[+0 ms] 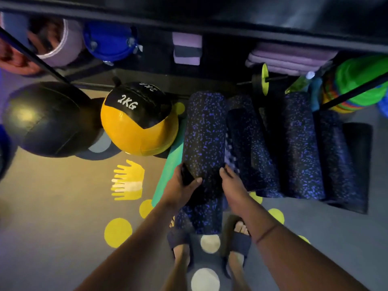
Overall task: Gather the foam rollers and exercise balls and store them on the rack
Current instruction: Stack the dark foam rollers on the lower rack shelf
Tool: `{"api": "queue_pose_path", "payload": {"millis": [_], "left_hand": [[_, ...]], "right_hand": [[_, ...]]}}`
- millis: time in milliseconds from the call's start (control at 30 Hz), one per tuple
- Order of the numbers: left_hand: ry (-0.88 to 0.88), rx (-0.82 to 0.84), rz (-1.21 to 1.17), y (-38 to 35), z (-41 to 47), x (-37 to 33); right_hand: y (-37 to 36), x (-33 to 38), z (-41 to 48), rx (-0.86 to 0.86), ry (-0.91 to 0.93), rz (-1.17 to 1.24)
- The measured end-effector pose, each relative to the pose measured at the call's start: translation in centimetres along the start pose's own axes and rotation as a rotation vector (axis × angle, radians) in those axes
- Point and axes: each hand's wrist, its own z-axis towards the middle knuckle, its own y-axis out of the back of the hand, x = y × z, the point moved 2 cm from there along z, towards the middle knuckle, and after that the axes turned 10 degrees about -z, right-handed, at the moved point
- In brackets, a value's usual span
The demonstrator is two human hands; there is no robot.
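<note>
Foam roller [204,131], black flecked with blue, is being held lengthwise at the foot of the rack [147,19], far end pointing under the shelf, just beside the other rollers [300,143] lying in a row on its right. I am judging that it is being kept parallel to them so the row packs close. Left grip [184,182] is clasping its left flank, thumb across the top; right grip [231,177] is curling round the right flank. Both arms are reaching down and forward, almost straight. Yellow ball [136,127] and black ball [44,118] are waiting on the floor, left.
</note>
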Motion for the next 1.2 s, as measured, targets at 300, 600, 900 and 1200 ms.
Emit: {"api": "queue_pose_path", "payload": {"millis": [300, 600, 900, 1200], "left_hand": [[0.048, -0.021, 0.067, -1.3, 0.7, -0.5], [0.175, -0.124, -0.295, -0.4, -3.6, 2.7], [0.074, -0.187, -0.371, -1.3, -8.9, -9.0], [0.128, 0.039, -0.391, -12.3, -8.7, -14.1]], "right_hand": [[2.1, -5.1, 2.4, -0.193, -0.005, -0.232], [6.9, -3.9, -3.6, -0.263, -0.037, -0.287], [11.1, 3.1, -10.5, -0.242, 0.146, -0.204], [23.9, -1.7, -7.3, -0.361, -0.050, -0.238]]}}
